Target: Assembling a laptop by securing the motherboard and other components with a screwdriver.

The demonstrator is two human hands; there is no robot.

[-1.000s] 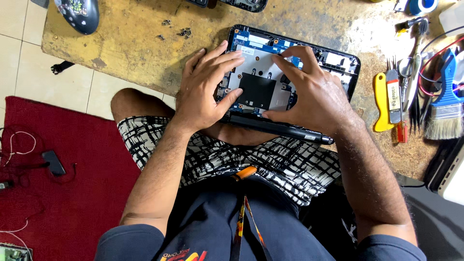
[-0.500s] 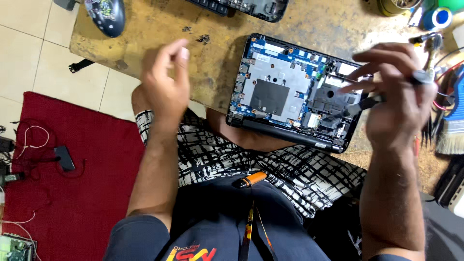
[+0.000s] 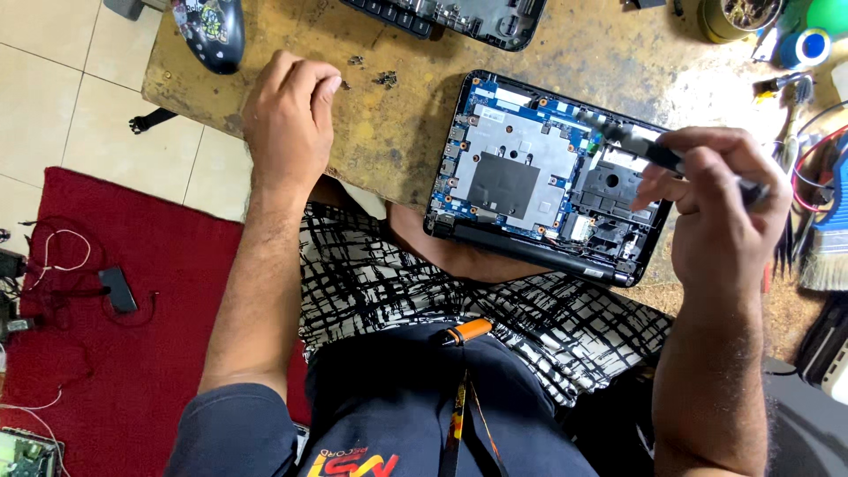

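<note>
An opened laptop base (image 3: 539,177) lies on the worn wooden table (image 3: 397,132), its blue circuit board and grey metal plate exposed. My right hand (image 3: 720,212) hovers at the laptop's right side, shut on a dark screwdriver (image 3: 649,150) whose tip points left over the board. My left hand (image 3: 287,119) rests over the bare tabletop left of the laptop, fingers curled together near a few small dark screws (image 3: 384,79). Whether it pinches a screw is hidden.
A dark laptop cover (image 3: 450,18) lies at the table's far edge and a patterned mouse (image 3: 210,31) at the far left corner. Brushes, tape rolls and tools (image 3: 808,177) crowd the right side. A red mat (image 3: 115,327) with cables and a small adapter covers the floor on the left.
Both hands have left the laptop's inside. My left hand moved left to the tabletop by the screws; my right hand went right and now holds a screwdriver over the board.
</note>
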